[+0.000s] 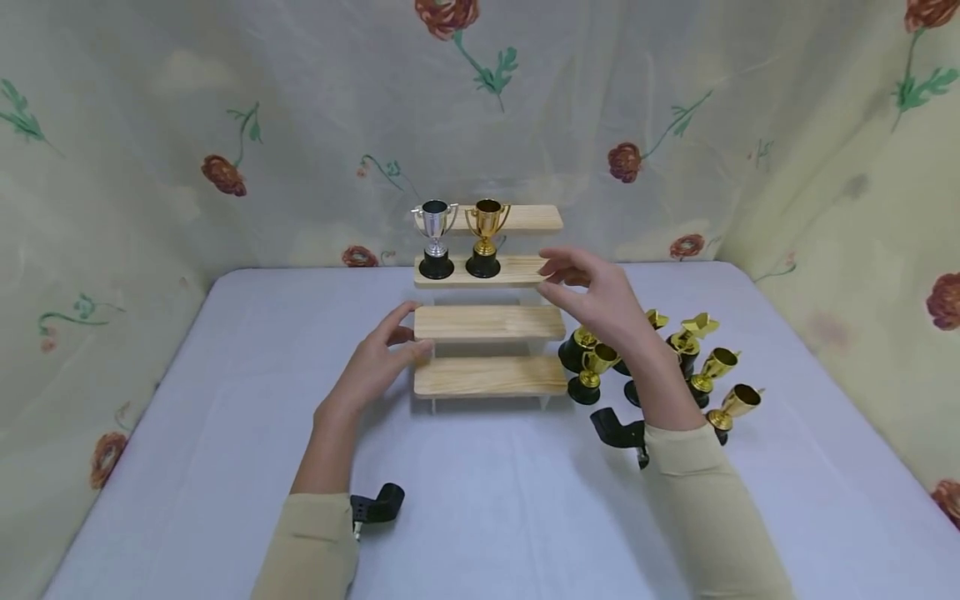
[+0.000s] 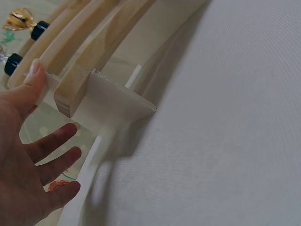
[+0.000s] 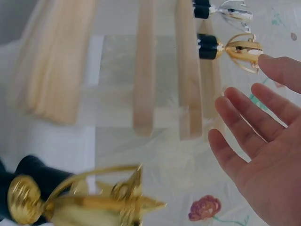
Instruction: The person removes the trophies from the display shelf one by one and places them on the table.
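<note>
A tiered wooden stand [image 1: 489, 323] with several plank shelves sits mid-table. A silver trophy [image 1: 435, 238] and a gold trophy [image 1: 485, 237] stand side by side on its second shelf from the top. My left hand [image 1: 378, 360] is open at the stand's left end, thumb touching a plank end [image 2: 70, 96]. My right hand [image 1: 592, 293] hovers open at the right end of the trophy shelf, holding nothing. In the right wrist view the gold trophy [image 3: 230, 47] and silver trophy [image 3: 223, 9] lie beyond my fingers [image 3: 244, 127].
A cluster of several gold trophies [image 1: 705, 367] stands right of the stand, partly behind my right forearm; one gold trophy [image 3: 75, 200] shows close and blurred. A pale blue cloth [image 1: 487, 500] covers the table. Floral fabric [image 1: 225, 125] hangs behind and at both sides.
</note>
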The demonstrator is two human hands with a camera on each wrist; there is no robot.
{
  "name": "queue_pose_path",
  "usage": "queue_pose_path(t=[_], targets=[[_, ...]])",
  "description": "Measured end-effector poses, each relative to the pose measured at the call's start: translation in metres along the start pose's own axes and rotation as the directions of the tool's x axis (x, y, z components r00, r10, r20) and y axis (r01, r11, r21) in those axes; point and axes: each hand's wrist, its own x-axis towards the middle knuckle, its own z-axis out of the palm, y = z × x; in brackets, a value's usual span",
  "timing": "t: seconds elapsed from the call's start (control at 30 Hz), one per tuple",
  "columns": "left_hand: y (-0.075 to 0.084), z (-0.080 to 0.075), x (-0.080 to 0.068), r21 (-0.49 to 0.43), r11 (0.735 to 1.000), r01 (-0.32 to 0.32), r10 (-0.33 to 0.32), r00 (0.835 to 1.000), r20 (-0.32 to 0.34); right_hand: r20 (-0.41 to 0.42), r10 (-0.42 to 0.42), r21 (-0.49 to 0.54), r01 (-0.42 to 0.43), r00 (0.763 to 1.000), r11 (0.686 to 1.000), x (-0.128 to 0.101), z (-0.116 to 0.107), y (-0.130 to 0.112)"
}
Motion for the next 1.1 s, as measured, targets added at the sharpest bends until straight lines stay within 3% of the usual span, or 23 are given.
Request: queue_pose_path(t=[0.17, 0.4, 0.73, 1.1], targets=[[-0.002, 0.001, 0.001, 0.0, 1.0, -0.007, 0.007, 1.0, 0.003, -0.01, -0.024, 0.04, 0.024, 1.0, 0.999, 0.012, 0.006, -0.005], [-0.005, 0.002, 0.001, 0.02, 1.0, 0.003, -0.003, 1.0, 0.002, -0.019, 0.015, 0.069, -0.014, 1.0, 0.998, 0.024, 0.009, -0.009], [-0.003, -0.001, 0.001, 0.011, 1.0, 0.001, -0.001, 1.0, -0.018, -0.038, 0.005, 0.041, -0.004, 0.999, 0.999, 0.045, 0.006, -0.022], [0.0, -0.001, 0.001, -0.001, 1.0, 0.011, -0.011, 1.0, -0.018, 0.032, 0.02, 0.081, -0.023, 0.999, 0.996, 0.072, 0.008, -0.037]])
